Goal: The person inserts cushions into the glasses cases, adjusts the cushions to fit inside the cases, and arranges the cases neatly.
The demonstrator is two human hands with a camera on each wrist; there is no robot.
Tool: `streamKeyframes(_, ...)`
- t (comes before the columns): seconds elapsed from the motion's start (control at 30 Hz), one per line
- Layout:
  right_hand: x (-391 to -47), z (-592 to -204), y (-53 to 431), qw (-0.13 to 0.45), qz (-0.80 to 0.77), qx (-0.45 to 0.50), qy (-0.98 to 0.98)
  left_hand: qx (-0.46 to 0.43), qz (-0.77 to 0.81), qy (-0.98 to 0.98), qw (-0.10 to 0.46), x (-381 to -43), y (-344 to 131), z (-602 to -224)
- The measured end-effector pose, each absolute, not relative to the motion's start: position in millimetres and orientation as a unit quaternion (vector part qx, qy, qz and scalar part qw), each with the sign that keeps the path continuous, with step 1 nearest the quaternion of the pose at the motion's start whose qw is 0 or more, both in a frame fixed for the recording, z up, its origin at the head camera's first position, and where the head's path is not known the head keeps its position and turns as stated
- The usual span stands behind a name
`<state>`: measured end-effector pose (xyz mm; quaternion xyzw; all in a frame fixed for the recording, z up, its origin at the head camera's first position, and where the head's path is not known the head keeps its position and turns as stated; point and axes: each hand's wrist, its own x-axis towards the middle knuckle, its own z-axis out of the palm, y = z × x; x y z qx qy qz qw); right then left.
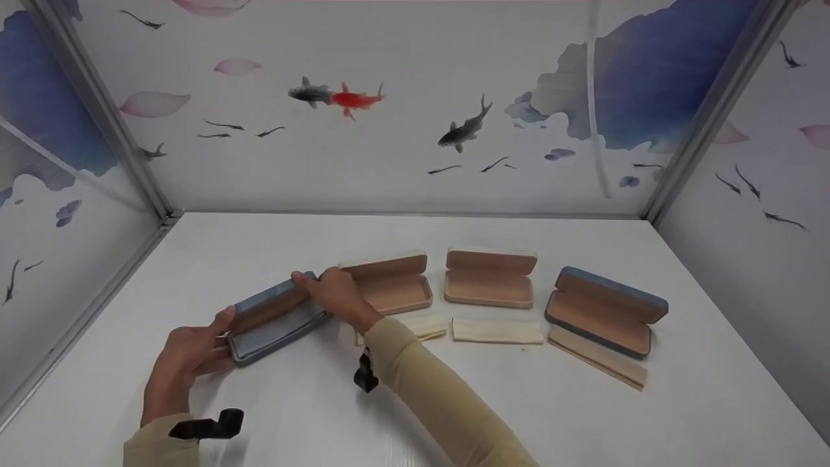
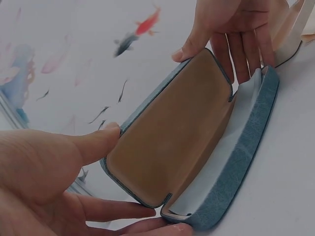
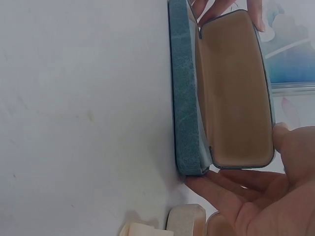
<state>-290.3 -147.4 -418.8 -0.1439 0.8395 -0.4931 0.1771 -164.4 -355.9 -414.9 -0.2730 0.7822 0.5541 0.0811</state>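
A blue glasses case [image 2: 241,169] with a tan lining stands with its lid raised at the left of the table. Inside its base lies a light blue cloth [image 2: 211,162]. My left hand [image 1: 185,357] holds the case's left end, thumb at the lid's edge and fingers low by the base. At the opposite end my right hand [image 1: 340,295] grips in the same way, its thumb on the lid and its fingers around the hinge side and base corner. The wrist views show both thumbs against the lid.
Two pale glasses cases [image 1: 399,295] [image 1: 489,290] and another blue case [image 1: 600,318] stand with raised lids to the right. Before them lie folded cream cloths [image 1: 421,326] [image 1: 496,331] and a tan cloth [image 1: 596,360]. Printed panels [image 1: 402,168] wall the table in.
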Motion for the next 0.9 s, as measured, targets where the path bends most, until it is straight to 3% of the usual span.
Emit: streamKeyframes(0.9, -293, -430, -136, 0.165, -0.484, -0.201, 0.836, -0.223, 0.522, 0.812, 0.137, -165, -368, -409)
